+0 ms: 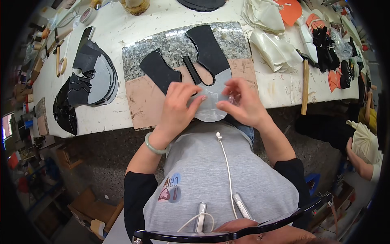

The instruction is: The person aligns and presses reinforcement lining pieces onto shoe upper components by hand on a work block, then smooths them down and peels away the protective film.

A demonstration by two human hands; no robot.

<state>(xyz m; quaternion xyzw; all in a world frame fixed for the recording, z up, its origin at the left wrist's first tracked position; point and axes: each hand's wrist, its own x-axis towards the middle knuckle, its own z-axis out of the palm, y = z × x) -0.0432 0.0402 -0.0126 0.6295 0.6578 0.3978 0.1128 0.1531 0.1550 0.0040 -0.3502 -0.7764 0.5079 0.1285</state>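
Observation:
A shoe upper (206, 42) of black material lies on the slab, its two side flaps spread away from me and a narrow black strip (192, 70) between them. Its rounded grey toe part (211, 113) is nearest me. My left hand (177, 106) is over the toe's left side, its thumb and curved forefinger apart. On the other side my right hand (245, 103) curls around a small crumpled piece of clear plastic film (232, 99). Pale, shiny edges show on the grey surface between my hands; whether they belong to the film I cannot tell.
The stone slab (150, 44) has a tan sheet (142, 105) across its near part. Stacked black and grey uppers (99, 77) lie left. A wooden-handled hammer (304, 83) overhangs the right table edge, near white folded pieces (274, 51). Another person's arm (359, 160) shows far right.

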